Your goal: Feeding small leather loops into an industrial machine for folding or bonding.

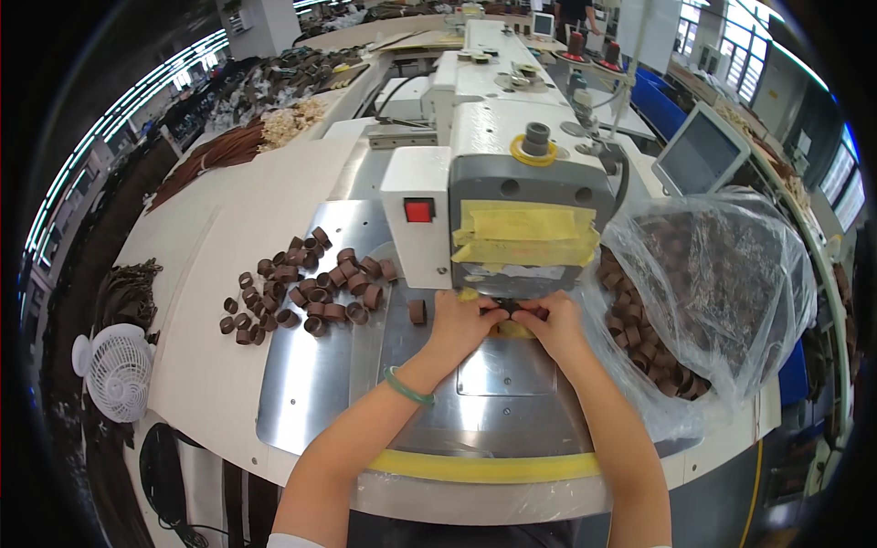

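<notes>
Both hands meet under the head of a white and grey industrial sewing machine (512,114). My left hand (464,321), with a green bangle (407,387) on its wrist, is closed in a pinch. Opposite it, my right hand (554,321) pinches too, fingertips close to the left ones. Something small and dark is between them at the machine's working point; fingers and shadow hide what it is. Just left of my left hand a single brown loop (417,311) stands on the metal plate (429,425). Farther left lies a loose pile of similar brown loops (335,312).
A clear plastic bag (749,301) full of brown loops lies right of the machine. Behind it stands a grey screen (700,151). Yellow tape (484,467) runs along the table's front edge. A white fan (121,374) sits at the left, and brown strips (215,163) lie farther back.
</notes>
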